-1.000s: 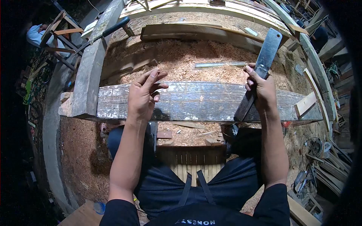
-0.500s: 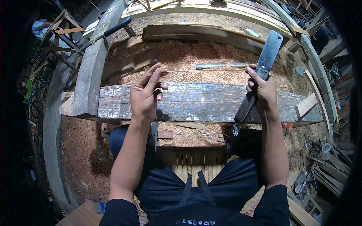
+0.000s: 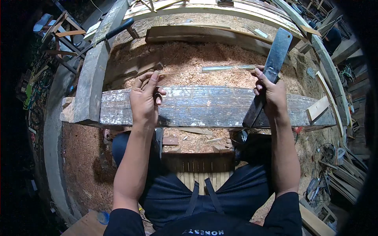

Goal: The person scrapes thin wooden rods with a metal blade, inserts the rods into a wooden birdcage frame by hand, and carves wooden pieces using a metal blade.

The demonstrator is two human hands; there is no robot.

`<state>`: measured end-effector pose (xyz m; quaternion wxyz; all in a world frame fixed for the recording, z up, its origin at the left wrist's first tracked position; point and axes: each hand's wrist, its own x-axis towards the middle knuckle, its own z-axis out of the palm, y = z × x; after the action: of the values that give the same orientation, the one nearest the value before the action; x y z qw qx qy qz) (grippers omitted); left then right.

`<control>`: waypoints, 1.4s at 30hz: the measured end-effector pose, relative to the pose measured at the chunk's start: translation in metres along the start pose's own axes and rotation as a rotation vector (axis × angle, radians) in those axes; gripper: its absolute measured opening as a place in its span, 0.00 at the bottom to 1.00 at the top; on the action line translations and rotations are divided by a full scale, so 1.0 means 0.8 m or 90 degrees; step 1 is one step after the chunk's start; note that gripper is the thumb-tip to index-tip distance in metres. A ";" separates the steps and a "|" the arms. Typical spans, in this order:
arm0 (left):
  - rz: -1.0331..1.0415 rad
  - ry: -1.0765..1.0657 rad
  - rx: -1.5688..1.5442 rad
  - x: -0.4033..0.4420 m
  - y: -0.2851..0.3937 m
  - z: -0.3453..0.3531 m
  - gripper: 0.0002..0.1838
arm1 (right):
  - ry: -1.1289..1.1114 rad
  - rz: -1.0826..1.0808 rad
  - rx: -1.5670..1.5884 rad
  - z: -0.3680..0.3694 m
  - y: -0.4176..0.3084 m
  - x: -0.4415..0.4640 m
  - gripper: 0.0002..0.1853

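Note:
A thin, light-coloured strip [image 3: 197,72] runs nearly level between my two hands above the plank. My left hand [image 3: 144,98] pinches its left end between thumb and fingertip, the other fingers loosely curled. At the right end, the thumb and a finger of my right hand [image 3: 274,96] close on the strip. That same hand is wrapped round a broad-bladed knife [image 3: 278,51], blade up with a hole near its tip, dark handle slanting down to the left. Below both hands lies a worn, paint-stained plank [image 3: 201,108].
A hand saw with a dark handle [image 3: 120,28] rests at the upper-left beam [image 3: 91,78]. Wood shavings [image 3: 220,55] cover the ground beyond the plank. An offcut [image 3: 319,109] lies on the plank's right end. A slatted wooden piece [image 3: 199,165] is between my legs.
My left hand has shifted left, and a longer stretch of the strip shows between the hands. My right hand, still with the knife, has moved only slightly left.

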<state>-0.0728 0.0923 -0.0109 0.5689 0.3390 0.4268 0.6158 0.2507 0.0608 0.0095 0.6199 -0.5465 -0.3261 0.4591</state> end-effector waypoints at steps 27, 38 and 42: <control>-0.184 -0.360 0.541 -0.028 -0.013 0.008 0.13 | -0.154 -0.141 -0.523 0.021 0.033 -0.029 0.16; -0.238 -0.345 0.530 -0.031 -0.021 0.030 0.13 | -0.272 -0.251 -0.662 0.041 0.031 -0.090 0.11; -0.211 -0.361 0.567 -0.030 -0.023 0.029 0.12 | -0.283 -0.268 -0.676 0.040 0.031 -0.097 0.11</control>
<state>-0.0413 0.0714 -0.0166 0.5527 0.6277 0.5236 0.1625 0.1877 0.0007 -0.0010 0.2574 -0.5957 -0.7329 0.2042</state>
